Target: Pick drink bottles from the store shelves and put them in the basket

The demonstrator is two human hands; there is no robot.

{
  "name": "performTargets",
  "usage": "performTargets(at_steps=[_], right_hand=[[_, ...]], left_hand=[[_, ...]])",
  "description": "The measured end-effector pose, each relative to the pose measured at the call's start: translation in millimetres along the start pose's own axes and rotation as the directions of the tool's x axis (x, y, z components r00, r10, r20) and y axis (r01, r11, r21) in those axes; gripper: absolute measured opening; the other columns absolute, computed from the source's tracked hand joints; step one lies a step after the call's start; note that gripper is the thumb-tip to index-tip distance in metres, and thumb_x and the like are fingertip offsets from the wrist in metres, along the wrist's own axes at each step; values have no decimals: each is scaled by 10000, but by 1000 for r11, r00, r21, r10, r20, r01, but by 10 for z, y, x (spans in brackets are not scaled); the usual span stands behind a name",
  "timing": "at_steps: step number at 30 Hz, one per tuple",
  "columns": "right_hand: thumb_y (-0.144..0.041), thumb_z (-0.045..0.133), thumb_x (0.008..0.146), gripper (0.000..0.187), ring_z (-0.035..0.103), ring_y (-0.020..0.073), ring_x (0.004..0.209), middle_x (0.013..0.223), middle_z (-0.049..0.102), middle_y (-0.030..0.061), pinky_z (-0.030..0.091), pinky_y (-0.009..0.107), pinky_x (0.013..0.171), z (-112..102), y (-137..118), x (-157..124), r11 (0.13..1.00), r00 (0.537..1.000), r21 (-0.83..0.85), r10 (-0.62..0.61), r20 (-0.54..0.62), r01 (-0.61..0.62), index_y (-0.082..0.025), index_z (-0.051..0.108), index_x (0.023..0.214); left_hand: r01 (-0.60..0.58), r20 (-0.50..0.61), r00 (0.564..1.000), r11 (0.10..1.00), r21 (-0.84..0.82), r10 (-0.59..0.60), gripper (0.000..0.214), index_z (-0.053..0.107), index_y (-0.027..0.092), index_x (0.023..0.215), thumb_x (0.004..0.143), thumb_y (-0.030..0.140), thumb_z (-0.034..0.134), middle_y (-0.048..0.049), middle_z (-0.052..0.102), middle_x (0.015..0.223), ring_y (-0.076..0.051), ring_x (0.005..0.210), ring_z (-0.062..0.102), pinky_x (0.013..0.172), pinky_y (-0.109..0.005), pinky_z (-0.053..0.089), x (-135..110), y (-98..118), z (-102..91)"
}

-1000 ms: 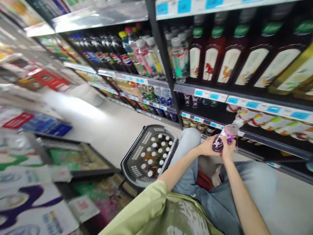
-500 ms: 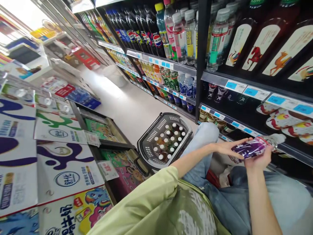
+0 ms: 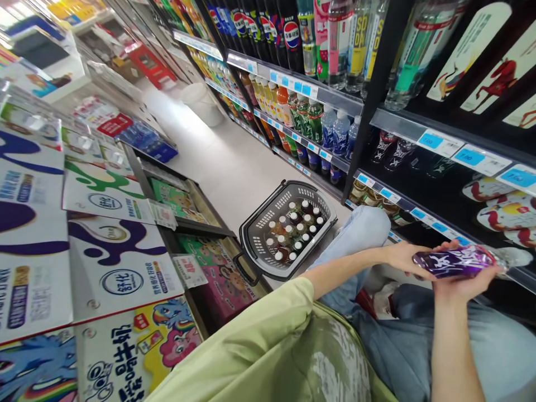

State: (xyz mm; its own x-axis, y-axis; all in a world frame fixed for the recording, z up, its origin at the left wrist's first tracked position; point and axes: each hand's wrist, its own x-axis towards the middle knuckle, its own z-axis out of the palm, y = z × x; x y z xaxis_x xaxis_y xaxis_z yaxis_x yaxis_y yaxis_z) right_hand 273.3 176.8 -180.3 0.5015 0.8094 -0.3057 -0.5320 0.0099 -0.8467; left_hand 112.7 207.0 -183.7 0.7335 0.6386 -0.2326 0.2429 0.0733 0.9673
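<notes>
A clear-capped bottle with a purple label (image 3: 458,263) lies tilted nearly sideways between my hands, in front of the lower shelf. My left hand (image 3: 404,258) is wrapped round its base end. From below, my right hand (image 3: 464,286) grips it nearer the neck, with fingers curled about the side. The cap end points to the right. Both hands are above my bent knees, and some of the fingers are hidden behind the bottle.
A grey shopping basket (image 3: 248,237) with several white-capped bottles (image 3: 299,228) stands on the floor beyond my knee. Drink shelves (image 3: 293,82) run along the right. Stacked milk cartons (image 3: 121,273) line the left. A white bucket (image 3: 203,103) stands farther down the aisle.
Both hands, still on the bottle, now appear farther right and slightly lower. The bottle's label has turned more toward me. My view has shifted, and the shelves appear farther right.
</notes>
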Motion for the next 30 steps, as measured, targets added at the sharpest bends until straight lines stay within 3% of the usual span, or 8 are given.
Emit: performTargets(at_steps=[4,7,12,16,19,23,26,30], right_hand=[[-851,426,956,682,692,275,890,1034,681,96,599,505,919,-11,3,-18,996,984,21,-89,151,87,-276,790,1015],[-912,366,931,780,633,228,751,887,613,63,589,431,756,-5,68,55,995,993,93,-32,111,22,-230,744,942],[-1011,389,822,834,598,218,681,829,600,28,558,409,662,12,188,197,995,997,75,65,-49,-61,-230,649,953],[-941,555,820,741,675,236,835,962,659,34,610,448,823,62,234,206,998,997,64,12,-77,-7,-239,650,1038],[-901,643,799,715,701,245,907,1020,696,46,618,463,873,111,223,177,994,994,76,81,-73,-75,-235,670,1058],[-951,558,819,795,730,267,934,1072,742,84,628,463,836,114,153,130,991,994,78,110,14,-111,-226,693,1115],[-968,541,815,802,731,231,837,1050,755,66,627,405,760,91,93,76,991,995,105,82,52,-87,-243,699,1118],[-953,586,805,772,689,187,722,935,729,29,608,352,679,117,40,13,982,994,169,76,84,-89,-243,703,1084]], left_hand=[[148,238,969,917,-370,-61,792,616,150,1363,789,652,829,-67,783,905,-292,771,792,693,-431,667,10,-28,-53],[187,259,961,922,-339,-100,695,654,158,1276,838,682,783,-64,775,849,-281,705,780,638,-403,646,18,-93,-49],[29,-27,999,995,98,-26,623,645,143,1402,978,598,679,-133,792,1177,-284,1097,773,1020,-413,604,-57,-55,-59],[-116,-196,964,947,300,180,858,549,101,1506,797,430,902,-217,660,1461,-343,1395,625,1217,-447,484,-45,-25,-38],[-68,-211,967,943,326,142,807,612,109,1419,725,357,942,-210,692,1397,-372,1345,657,1191,-477,509,-29,-34,-26],[35,-44,998,997,-67,-38,645,646,153,1302,802,483,882,-113,783,1092,-304,1013,781,927,-471,642,-73,-7,-80],[143,206,977,898,-417,-60,531,617,164,1263,862,439,829,-82,780,944,-267,824,777,768,-449,648,-113,42,-120],[194,259,963,855,-481,-73,476,600,175,1276,892,372,801,-76,773,904,-258,796,778,723,-395,637,-113,69,-109]])
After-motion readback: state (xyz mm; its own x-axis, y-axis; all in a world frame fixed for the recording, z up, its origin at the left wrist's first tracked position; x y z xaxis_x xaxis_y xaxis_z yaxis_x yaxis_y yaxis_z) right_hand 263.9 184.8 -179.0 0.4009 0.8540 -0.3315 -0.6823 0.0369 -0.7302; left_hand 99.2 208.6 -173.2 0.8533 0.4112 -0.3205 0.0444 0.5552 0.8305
